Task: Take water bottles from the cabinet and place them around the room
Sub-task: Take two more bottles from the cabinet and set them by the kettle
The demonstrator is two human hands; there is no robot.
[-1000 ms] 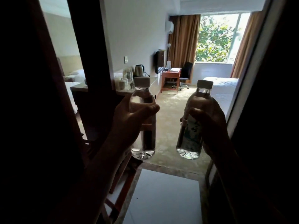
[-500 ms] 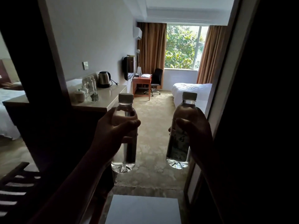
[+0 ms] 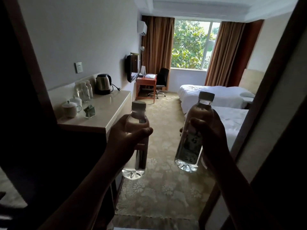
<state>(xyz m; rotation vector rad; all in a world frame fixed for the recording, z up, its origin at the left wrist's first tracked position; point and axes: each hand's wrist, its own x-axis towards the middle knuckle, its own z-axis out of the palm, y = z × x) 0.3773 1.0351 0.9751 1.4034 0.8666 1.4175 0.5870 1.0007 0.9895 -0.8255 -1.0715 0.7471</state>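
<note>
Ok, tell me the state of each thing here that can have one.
Left hand: closed around the left bottle.
Right hand: closed around the right bottle.
Both bottles: capped, upright, full.
Curtains: drawn open.
Kettle: lid shut, unplugged.
Cups: lidded.

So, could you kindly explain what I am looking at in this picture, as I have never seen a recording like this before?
There is no machine here. A person wears one wide-angle camera on the head, so you see the view forward and down over their own arms. The left hand holds a clear plastic water bottle with a pale cap, and the right hand holds a second clear labelled water bottle; both are upright. Ahead is a hotel room. On the pale stone counter to the left stand a steel electric kettle, more small clear bottles and two white lidded cups. Farther back are a wooden desk and white beds.
</note>
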